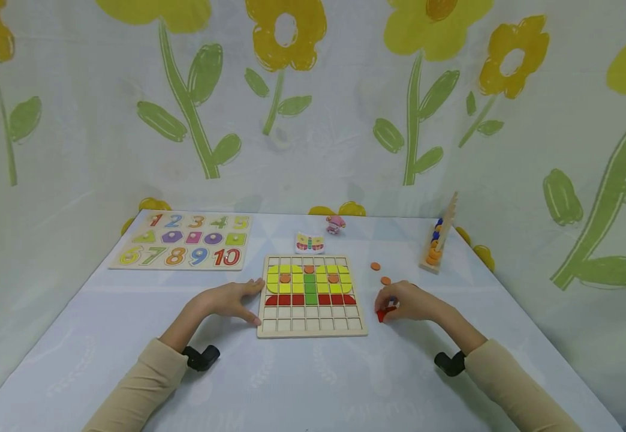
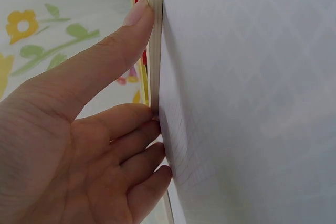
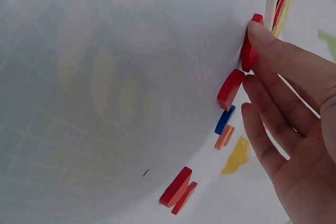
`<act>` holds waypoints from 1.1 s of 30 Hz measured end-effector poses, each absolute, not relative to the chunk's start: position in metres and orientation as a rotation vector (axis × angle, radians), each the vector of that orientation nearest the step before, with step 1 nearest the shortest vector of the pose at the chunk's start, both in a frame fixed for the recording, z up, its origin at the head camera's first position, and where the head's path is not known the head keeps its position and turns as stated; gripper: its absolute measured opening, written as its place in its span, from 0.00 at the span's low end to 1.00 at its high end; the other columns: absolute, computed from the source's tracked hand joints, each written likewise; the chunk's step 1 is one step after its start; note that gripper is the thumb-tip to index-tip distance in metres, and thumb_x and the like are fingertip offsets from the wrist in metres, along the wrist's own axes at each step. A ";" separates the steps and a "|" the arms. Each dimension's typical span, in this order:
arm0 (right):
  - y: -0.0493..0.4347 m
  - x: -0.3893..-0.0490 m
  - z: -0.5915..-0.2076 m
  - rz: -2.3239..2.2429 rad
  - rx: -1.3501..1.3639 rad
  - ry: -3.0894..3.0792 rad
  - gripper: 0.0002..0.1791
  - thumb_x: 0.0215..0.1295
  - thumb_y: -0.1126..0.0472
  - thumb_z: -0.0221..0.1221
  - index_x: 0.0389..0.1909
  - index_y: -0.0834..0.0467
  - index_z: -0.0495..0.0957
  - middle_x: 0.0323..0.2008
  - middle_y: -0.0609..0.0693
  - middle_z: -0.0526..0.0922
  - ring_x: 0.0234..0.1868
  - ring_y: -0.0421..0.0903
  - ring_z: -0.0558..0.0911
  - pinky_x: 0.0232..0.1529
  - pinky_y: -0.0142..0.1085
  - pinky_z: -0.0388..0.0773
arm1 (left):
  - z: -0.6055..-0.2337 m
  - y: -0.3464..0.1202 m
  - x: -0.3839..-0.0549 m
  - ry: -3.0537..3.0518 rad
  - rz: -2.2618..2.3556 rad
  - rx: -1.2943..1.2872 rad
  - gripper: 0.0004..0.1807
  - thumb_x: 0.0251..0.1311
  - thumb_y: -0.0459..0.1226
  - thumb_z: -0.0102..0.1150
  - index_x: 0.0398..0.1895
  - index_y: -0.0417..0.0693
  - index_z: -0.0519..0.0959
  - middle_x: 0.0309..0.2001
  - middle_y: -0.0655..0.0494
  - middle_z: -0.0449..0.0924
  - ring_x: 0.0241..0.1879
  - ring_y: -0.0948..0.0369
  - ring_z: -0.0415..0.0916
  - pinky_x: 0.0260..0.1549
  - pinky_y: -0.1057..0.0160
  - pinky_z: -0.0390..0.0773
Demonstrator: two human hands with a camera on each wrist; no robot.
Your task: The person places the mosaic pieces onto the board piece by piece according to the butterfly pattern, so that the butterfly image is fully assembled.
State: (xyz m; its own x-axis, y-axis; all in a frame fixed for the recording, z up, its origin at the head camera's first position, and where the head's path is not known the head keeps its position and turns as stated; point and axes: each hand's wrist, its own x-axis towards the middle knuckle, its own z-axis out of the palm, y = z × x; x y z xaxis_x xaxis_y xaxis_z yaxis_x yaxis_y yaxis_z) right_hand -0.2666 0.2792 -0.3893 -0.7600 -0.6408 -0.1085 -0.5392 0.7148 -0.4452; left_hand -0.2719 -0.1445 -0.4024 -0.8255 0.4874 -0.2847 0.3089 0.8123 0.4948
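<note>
My left hand (image 1: 232,300) rests along the left side of a wooden grid board (image 1: 313,334), its thumb and fingertips at the edge. Yellow, green, red and orange tiles fill the board's upper rows; the lower two rows show bare squares. To the right of the board, my right hand (image 1: 410,302) pinches a small red tile (image 3: 252,45) between thumb and fingers, low over the table. A second red tile (image 3: 230,89) lies just beneath its fingertips. Two more red tiles (image 3: 176,187) and a blue piece (image 3: 225,119) show in the right wrist view.
Two orange discs (image 1: 375,266) lie beyond my right hand. Behind the board are a butterfly pattern card (image 1: 309,243) and a pink figurine (image 1: 336,225). A number puzzle (image 1: 183,239) is at the back left, a wooden bead frame (image 1: 438,237) at the back right.
</note>
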 end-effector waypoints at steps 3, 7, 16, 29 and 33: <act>0.278 -0.267 -0.390 -0.593 -0.939 2.667 0.10 0.54 0.64 0.70 0.33 0.51 0.80 0.30 0.38 0.79 0.33 0.39 0.77 0.37 0.31 0.79 | -0.402 -0.144 -0.272 2.593 0.612 0.591 0.54 0.47 0.52 0.73 0.74 0.43 0.56 0.74 0.42 0.50 0.73 0.47 0.45 0.68 0.44 0.51; 0.275 -0.267 -0.387 -0.657 -0.988 2.658 0.09 0.56 0.66 0.68 0.36 0.52 0.82 0.30 0.40 0.80 0.31 0.38 0.77 0.34 0.30 0.80 | -0.403 -0.144 -0.272 2.591 0.613 0.586 0.54 0.46 0.52 0.73 0.74 0.44 0.56 0.74 0.42 0.50 0.73 0.47 0.45 0.68 0.44 0.51; 0.227 -0.263 -0.379 -0.798 -1.091 2.727 0.06 0.59 0.63 0.67 0.37 0.55 0.86 0.34 0.41 0.85 0.31 0.37 0.77 0.33 0.30 0.78 | -0.403 -0.145 -0.273 2.587 0.627 0.598 0.54 0.46 0.52 0.73 0.74 0.44 0.56 0.74 0.42 0.50 0.73 0.47 0.45 0.68 0.44 0.50; 0.127 -0.263 -0.390 -0.958 -0.984 2.690 0.03 0.58 0.64 0.68 0.34 0.55 0.84 0.29 0.41 0.83 0.29 0.38 0.79 0.34 0.27 0.79 | -0.401 -0.144 -0.270 2.580 0.650 0.589 0.54 0.46 0.51 0.74 0.74 0.43 0.57 0.74 0.42 0.51 0.73 0.46 0.46 0.68 0.43 0.50; 0.102 -0.265 -0.388 -0.934 -0.978 2.688 0.04 0.57 0.63 0.68 0.34 0.56 0.85 0.28 0.42 0.83 0.29 0.37 0.78 0.33 0.26 0.78 | -0.400 -0.145 -0.270 2.581 0.645 0.600 0.53 0.47 0.51 0.73 0.74 0.43 0.57 0.74 0.42 0.51 0.73 0.46 0.46 0.68 0.43 0.51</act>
State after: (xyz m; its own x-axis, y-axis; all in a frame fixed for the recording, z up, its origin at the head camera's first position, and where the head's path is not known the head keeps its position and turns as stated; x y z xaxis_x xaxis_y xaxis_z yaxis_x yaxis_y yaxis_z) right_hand -0.2653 0.1020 -0.3880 -0.7808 -0.6192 0.0827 -0.5370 0.5976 -0.5954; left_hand -0.2701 -0.1450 -0.4003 -0.8227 0.4939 -0.2816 0.3034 0.8003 0.5171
